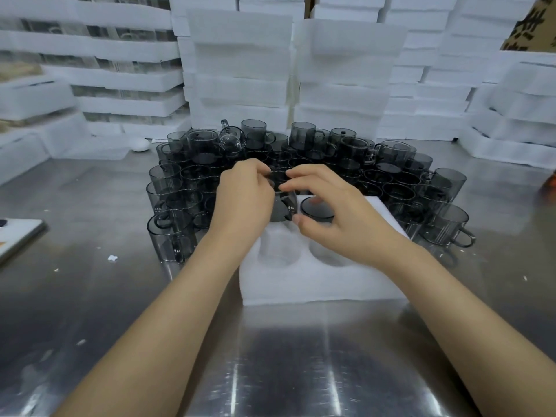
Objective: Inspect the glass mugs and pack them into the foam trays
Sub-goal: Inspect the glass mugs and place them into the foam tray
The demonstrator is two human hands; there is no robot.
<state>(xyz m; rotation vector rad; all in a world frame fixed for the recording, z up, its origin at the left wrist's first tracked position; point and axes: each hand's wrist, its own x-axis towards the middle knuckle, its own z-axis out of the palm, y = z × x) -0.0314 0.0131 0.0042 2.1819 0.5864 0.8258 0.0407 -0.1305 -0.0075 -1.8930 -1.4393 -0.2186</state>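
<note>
Two hands hold one smoky glass mug (281, 203) above the foam tray (319, 281): left hand (243, 203) wraps its body, right hand (334, 215) pinches the rim. Loose mugs (445, 218) crowd the counter (90, 296) at 3 and 9 o'clock; a careless swing likely chips glass.

A brushed steel counter (90, 296) fills the foreground, streaked with bright reflections of overhead light and dotted with small white crumbs. At the top right corner stands a brown cardboard box (532, 25) printed with dark characters.
</note>
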